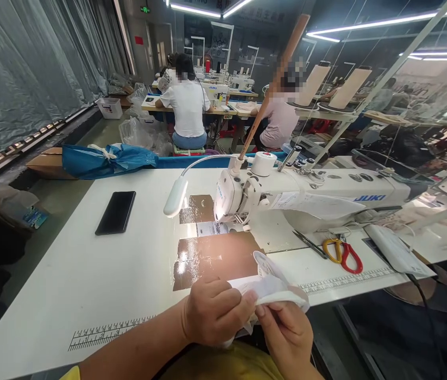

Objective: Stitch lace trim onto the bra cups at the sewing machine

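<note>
At the near edge of the desk [140, 274], before the JUKI sewing machine [282, 182], pinching white fabric [263, 286] in fingers of left hand [219, 311] and right hand [290, 330], with folded edge [284, 299] crosswise, nearer the right.

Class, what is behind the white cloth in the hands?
Beyond the white cloth, a brown patch shows on the tabletop. The cloth and left hand cover part of the tabletop's near edge; that stretch cannot be seen.
</note>
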Demonstrator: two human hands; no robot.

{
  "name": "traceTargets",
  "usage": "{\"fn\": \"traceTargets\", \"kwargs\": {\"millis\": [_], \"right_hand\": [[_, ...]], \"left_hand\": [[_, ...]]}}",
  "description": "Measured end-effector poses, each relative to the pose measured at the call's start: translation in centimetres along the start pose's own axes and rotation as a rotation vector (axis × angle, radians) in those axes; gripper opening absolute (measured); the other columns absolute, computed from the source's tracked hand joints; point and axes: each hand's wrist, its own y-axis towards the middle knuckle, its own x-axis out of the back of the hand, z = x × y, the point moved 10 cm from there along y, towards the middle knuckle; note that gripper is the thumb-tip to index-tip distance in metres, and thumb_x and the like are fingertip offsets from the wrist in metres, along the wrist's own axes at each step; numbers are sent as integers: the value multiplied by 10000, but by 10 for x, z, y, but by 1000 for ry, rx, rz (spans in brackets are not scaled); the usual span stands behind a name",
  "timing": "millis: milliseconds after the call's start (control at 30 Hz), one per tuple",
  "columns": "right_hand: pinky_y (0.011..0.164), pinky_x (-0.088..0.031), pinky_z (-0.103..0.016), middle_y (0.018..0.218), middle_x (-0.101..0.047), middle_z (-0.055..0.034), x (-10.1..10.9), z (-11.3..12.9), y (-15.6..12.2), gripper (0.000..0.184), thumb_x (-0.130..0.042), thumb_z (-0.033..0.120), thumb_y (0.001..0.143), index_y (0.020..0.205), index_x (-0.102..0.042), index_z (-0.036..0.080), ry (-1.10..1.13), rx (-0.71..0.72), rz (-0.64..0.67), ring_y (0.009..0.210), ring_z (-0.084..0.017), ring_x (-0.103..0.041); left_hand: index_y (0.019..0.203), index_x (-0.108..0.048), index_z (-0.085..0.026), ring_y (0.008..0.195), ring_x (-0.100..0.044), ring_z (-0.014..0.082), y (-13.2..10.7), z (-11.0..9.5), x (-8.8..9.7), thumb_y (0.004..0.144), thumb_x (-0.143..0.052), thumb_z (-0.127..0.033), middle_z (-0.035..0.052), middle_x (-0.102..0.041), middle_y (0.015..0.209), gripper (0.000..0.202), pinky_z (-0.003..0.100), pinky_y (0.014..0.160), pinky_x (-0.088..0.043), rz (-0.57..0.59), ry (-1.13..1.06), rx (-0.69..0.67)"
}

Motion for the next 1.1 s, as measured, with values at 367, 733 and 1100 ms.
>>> {"fn": "traceTargets", "kwargs": {"millis": [367, 733, 1100], "right_hand": [[509, -509, -265, 627, -690, 23, -5, 5, 4, 145, -556, 201, 856, 822, -678, 270, 56, 88, 63, 516, -161, -631], [480, -479, -255, 563, -649, 27, -7, -1, 5, 156, -568, 249, 851, 728, -664, 249, 92, -24, 48, 472, -144, -583], [472, -420, -239, 555, -602, 49, -7, 5, 7, 162, -541, 251, 873, 725, -609, 245, 46, -1, 77, 469, -123, -539]], "left_hand": [[1087, -529, -63, 413, -414, 103, 3, 6, 4, 794, -542, -137, -35, -521, 510, 303, 252, 416, -259, -30, -34, 42], [1113, -516, -75, 414, -415, 113, 4, 11, 5, 795, -519, -123, -31, -536, 497, 322, 251, 421, -264, -8, -62, 92], [1142, -508, -83, 421, -428, 109, -3, 11, -1, 835, -495, -120, -22, -548, 514, 309, 252, 424, -290, 20, -136, 165]]}}
